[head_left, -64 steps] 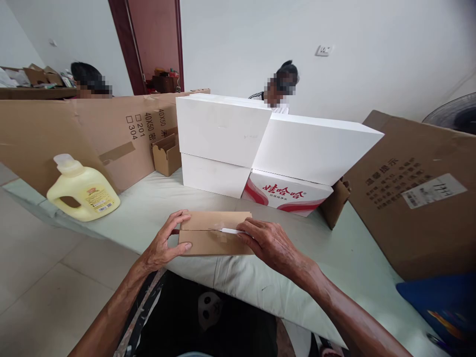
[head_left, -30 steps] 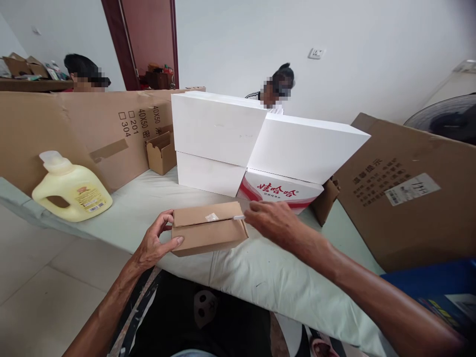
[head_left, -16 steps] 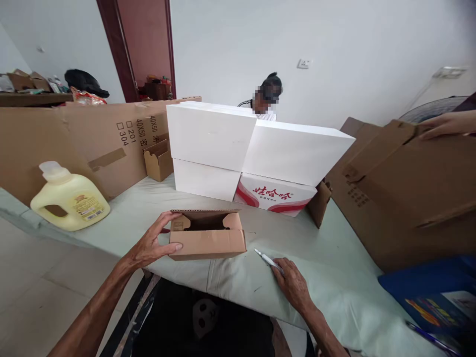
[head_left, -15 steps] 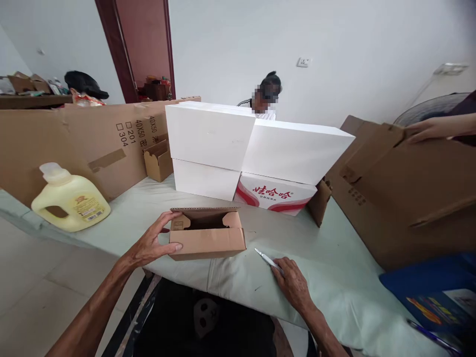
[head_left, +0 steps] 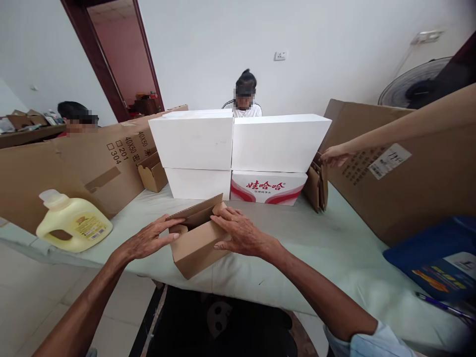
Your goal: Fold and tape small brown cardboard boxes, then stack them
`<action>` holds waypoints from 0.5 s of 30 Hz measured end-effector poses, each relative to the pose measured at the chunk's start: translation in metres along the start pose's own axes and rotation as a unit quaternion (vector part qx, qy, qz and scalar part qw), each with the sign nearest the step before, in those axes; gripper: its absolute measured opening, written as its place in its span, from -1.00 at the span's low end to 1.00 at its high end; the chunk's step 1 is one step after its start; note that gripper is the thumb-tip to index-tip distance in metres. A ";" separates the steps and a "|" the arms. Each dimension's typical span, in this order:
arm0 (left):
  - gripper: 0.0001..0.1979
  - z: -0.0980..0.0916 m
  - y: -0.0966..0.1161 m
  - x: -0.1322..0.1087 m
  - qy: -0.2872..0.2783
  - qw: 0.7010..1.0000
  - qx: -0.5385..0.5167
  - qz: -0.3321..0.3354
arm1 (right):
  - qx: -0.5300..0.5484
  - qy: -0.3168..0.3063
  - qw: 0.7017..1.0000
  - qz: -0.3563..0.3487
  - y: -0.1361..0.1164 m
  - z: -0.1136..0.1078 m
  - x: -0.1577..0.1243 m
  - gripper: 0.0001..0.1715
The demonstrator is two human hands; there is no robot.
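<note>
A small brown cardboard box (head_left: 203, 245) with its top open stands tilted at an angle near the table's front edge. My left hand (head_left: 150, 239) rests on its left end, thumb on the front wall and fingers at the raised flap. On the right end lies my right hand (head_left: 241, 232), its fingers over the side flap and thumb against the front wall. Both hands grip the box. The white knife is not visible. Stacked white boxes (head_left: 197, 144) stand behind it, beside a red and white printed box (head_left: 268, 188).
A yellow jug (head_left: 80, 225) stands at left, near a small brown box (head_left: 152, 171). Large cardboard sheets flank the table. Another person's hand (head_left: 336, 154) touches folded cardboard (head_left: 316, 188) at right. A blue container (head_left: 435, 263) and pen (head_left: 442, 303) lie at the right.
My right hand has moved from the knife onto the box, which has turned. The other person's hand has reached down to the folded cardboard. The view has shifted.
</note>
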State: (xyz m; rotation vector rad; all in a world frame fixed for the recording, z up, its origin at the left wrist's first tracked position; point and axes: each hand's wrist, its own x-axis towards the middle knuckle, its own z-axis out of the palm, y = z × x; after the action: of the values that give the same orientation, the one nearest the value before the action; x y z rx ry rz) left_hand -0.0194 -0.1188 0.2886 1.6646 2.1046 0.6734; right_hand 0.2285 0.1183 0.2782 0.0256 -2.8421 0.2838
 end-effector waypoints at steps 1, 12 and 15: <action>-0.46 -0.002 0.005 0.004 -0.001 0.999 0.030 0.011 | 0.003 -0.009 1.000 -0.002 0.001 -0.001 0.002 -0.10; -0.63 -0.013 0.015 0.026 -0.046 0.995 0.067 0.063 | -0.114 0.142 0.983 0.005 -0.009 0.017 -0.017 -0.44; -0.58 -0.016 0.002 0.015 -0.040 0.995 -0.032 0.085 | -0.145 0.206 0.968 0.008 -0.012 0.024 -0.026 -0.59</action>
State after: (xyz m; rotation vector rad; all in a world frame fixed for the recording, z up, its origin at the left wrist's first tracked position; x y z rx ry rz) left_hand -0.0297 -0.1058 0.3028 1.8180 1.8814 0.7052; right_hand 0.2472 0.1011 0.2506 -0.1057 -2.4403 -0.1168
